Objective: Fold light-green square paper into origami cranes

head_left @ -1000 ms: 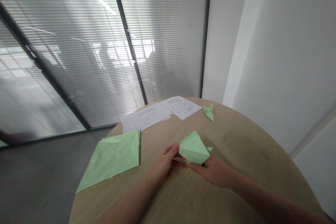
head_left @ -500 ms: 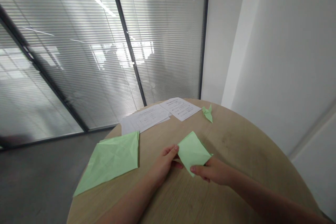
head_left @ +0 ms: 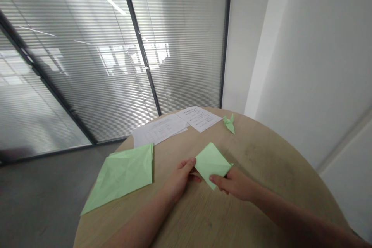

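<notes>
Between my hands, above the wooden table, is a folded green paper, roughly diamond-shaped with a crease across it. My left hand pinches its left corner between thumb and fingers. My right hand grips the lower right side, thumb on top and fingers hidden underneath. A small green origami figure with pointed tips lies near the far right edge of the table. Larger creased green sheets lie stacked at the left.
White printed sheets overlap at the far side of the round table; another printed sheet lies beside them. Behind stands a glass partition with blinds. A white wall rises on the right.
The folded paper and both hands have shifted slightly up and left in view. My right thumb lies a little further onto the paper. Both hands keep their hold.
</notes>
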`<state>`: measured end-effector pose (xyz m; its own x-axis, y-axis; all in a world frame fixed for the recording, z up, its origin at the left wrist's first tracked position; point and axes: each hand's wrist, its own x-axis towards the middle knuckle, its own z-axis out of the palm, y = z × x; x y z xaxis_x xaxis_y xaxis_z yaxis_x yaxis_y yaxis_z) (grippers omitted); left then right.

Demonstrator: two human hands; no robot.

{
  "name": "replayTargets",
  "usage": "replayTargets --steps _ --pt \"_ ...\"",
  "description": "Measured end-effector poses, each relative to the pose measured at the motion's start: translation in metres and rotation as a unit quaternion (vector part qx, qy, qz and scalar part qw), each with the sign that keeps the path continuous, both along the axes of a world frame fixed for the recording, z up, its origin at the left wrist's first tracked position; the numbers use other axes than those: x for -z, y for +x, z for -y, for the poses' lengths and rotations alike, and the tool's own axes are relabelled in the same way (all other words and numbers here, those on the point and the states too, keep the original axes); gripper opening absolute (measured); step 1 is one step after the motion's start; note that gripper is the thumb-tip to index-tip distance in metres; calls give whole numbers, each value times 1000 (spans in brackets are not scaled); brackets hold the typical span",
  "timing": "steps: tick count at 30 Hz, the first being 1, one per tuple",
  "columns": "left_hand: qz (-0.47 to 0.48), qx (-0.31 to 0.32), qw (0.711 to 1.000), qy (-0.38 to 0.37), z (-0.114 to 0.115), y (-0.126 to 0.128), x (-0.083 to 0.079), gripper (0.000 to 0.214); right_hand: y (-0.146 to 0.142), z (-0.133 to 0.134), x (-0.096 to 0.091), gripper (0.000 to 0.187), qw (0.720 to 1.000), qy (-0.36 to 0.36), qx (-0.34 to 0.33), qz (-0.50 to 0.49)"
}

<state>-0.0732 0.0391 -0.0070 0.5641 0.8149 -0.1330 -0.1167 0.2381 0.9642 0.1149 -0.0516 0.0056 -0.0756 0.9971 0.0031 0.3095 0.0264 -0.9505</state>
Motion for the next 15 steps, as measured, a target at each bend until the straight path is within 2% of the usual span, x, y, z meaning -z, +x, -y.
replayTargets --steps 2,8,9,11,13,15 --pt "-7 -17 1000 3 -2 0 -2 48 2 -4 1 37 999 -11 43 -27" --pt "-21 -71 997 27 -7 -1 -8 50 17 -25 7 41 984 46 142 -93" --pt "-23 -75 996 35 -7 -1 -9 50 20 -28 10 45 979 70 173 -87" --pt "-28 -82 995 48 -7 -1 -11 50 24 -32 14 65 968 114 216 -62" --pt "-34 -84 994 55 -6 -2 -12 50 26 -32 17 88 971 108 201 -70" --pt "-42 -81 994 56 -6 -2 -11 49 25 -31 17 99 982 47 131 -130"
